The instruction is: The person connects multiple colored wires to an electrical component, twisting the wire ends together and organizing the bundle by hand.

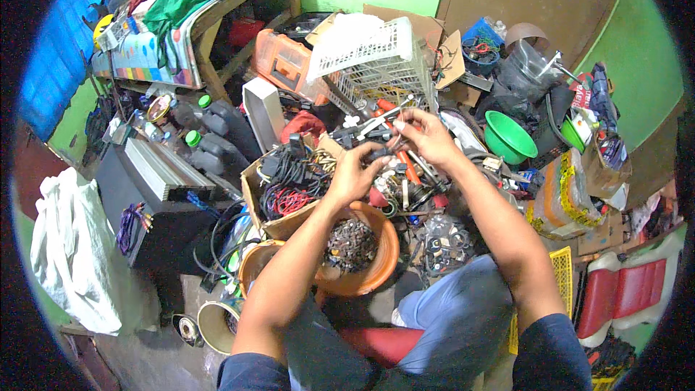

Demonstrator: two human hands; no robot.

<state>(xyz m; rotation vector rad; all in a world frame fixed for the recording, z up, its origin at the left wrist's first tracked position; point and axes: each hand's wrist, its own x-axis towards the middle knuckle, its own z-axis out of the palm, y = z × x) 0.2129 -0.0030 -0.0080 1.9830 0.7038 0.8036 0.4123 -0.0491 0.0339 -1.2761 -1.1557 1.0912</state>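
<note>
My left hand [356, 172] and my right hand [428, 140] come close together over a heap of loose parts, fingers closed in pinches. A small dark piece [380, 153] shows at the fingertips of my left hand; its kind is too small to tell. Whatever the right fingertips pinch is mostly hidden. Below the hands lie an orange-red tube [412, 173] and mixed metal and plastic pieces. Nearer to me stands an orange basin [384, 255] with many small dark bits [351, 244] in it, partly covered by my left forearm.
A cardboard box of cables [289, 187] stands left of the basin. Behind are a white plastic crate [384, 58] and an orange toolbox [282, 59]. A green bowl [509, 137] and a taped carton [566, 199] lie to the right, dark jerrycans [221, 130] to the left.
</note>
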